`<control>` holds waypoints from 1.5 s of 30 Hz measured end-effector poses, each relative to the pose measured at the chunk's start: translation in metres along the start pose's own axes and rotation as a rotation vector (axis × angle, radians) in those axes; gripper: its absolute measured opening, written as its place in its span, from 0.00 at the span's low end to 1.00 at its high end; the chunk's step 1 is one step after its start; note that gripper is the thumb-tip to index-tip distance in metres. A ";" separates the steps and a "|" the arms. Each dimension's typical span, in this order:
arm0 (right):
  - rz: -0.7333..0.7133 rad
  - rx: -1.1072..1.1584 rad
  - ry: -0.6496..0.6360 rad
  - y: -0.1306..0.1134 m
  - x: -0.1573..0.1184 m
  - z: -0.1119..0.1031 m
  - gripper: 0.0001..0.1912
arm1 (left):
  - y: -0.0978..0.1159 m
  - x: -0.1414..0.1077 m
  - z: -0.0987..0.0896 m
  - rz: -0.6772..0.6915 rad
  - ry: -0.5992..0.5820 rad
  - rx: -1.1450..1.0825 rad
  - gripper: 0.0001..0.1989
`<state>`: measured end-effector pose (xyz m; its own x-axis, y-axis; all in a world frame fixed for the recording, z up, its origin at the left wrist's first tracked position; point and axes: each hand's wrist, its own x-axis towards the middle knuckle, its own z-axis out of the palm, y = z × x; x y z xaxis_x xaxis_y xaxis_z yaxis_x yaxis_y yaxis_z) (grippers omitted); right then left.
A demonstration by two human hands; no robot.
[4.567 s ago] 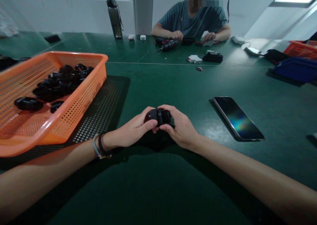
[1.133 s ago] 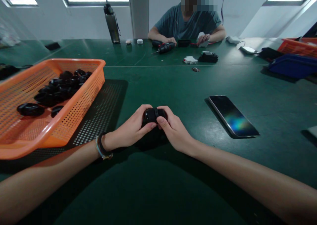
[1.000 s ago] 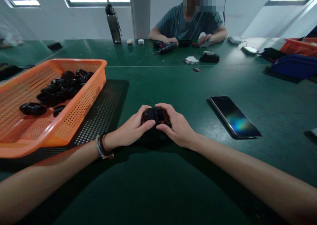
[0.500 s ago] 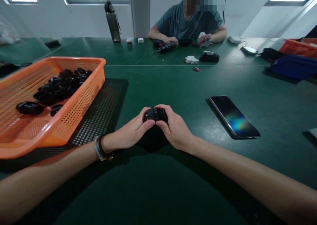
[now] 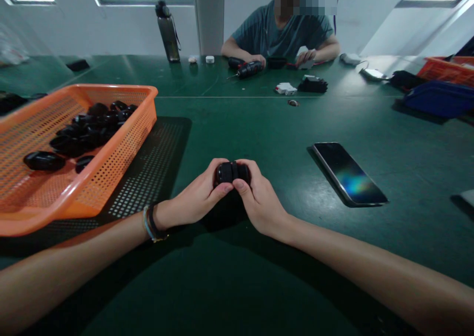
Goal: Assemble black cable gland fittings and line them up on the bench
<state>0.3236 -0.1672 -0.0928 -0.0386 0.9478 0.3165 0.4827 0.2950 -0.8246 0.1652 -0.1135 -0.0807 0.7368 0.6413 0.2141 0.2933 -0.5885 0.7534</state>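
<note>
Between my two hands is a black plastic fitting (image 5: 226,172), rounded at the ends, with a ridged band around its middle. My left hand (image 5: 205,190) is closed round its left end, thumb along the near side. Round the right end my right hand (image 5: 261,193) is closed, its thumb pressed near the band. The fingertips behind the fitting are hidden. Left of my hands stands an orange perforated basket (image 5: 129,151) holding several similar black fittings (image 5: 87,133).
A phone (image 5: 348,173) lies on the green table (image 5: 237,124) to the right. Across it a person (image 5: 281,35) sits with a hand by a power drill (image 5: 249,69). A bottle (image 5: 168,32) stands at the back left, a blue bin (image 5: 440,99) at the right.
My right hand and wrist have turned slightly and dropped a little around the fitting's right end. The left hand keeps its grip almost unmoved.
</note>
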 end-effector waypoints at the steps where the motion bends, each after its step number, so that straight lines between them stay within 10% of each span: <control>1: 0.004 0.004 0.001 -0.001 0.000 0.000 0.21 | 0.000 0.000 0.000 0.008 0.006 0.018 0.29; 11: 0.071 0.099 0.018 -0.004 -0.003 0.001 0.19 | 0.006 0.002 0.000 -0.003 0.059 0.093 0.28; 20: -0.261 -0.170 -0.005 0.016 0.021 -0.015 0.27 | 0.001 0.007 0.003 -0.109 -0.042 -0.273 0.18; 28: -0.232 -0.268 0.196 0.006 0.023 -0.007 0.12 | 0.006 0.011 0.001 -0.101 -0.107 -0.133 0.17; 45: 0.068 -0.084 0.190 -0.002 0.021 0.004 0.10 | 0.008 0.007 0.002 -0.084 -0.105 0.157 0.13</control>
<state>0.3182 -0.1474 -0.0867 0.1582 0.9231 0.3504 0.5499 0.2124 -0.8078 0.1736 -0.1148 -0.0748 0.7630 0.6410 0.0827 0.4416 -0.6104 0.6576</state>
